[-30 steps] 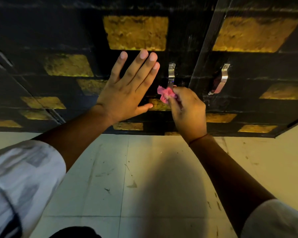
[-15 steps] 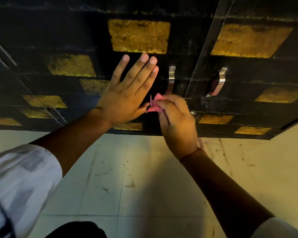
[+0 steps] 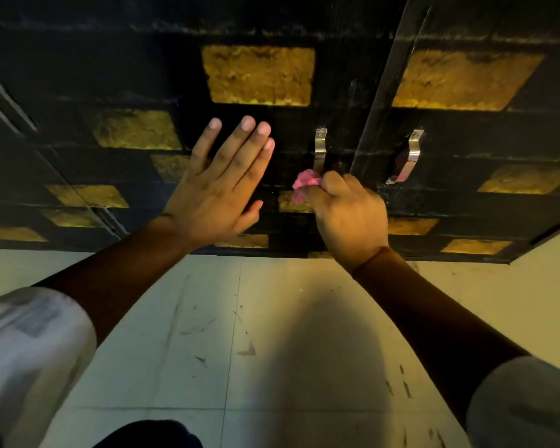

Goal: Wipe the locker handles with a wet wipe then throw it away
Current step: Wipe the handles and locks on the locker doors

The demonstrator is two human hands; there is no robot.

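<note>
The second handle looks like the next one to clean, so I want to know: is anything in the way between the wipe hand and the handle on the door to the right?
Nothing visible blocks it. The right hand holds the crumpled pink wet wipe at the foot of the left silver metal handle; only bare dark door edge lies before the right silver metal handle.

Brushed, glossy metal handles [image 3: 319, 150]; crumpled pink wipe [image 3: 304, 184], soft, at right fingers [image 3: 332, 182]; dark glossy locker door [image 3: 143, 76], rough gold patches.

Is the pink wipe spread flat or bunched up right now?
Bunched up: the wet wipe is a crumpled wad pinched in the right hand at the handle's lower end.
</note>
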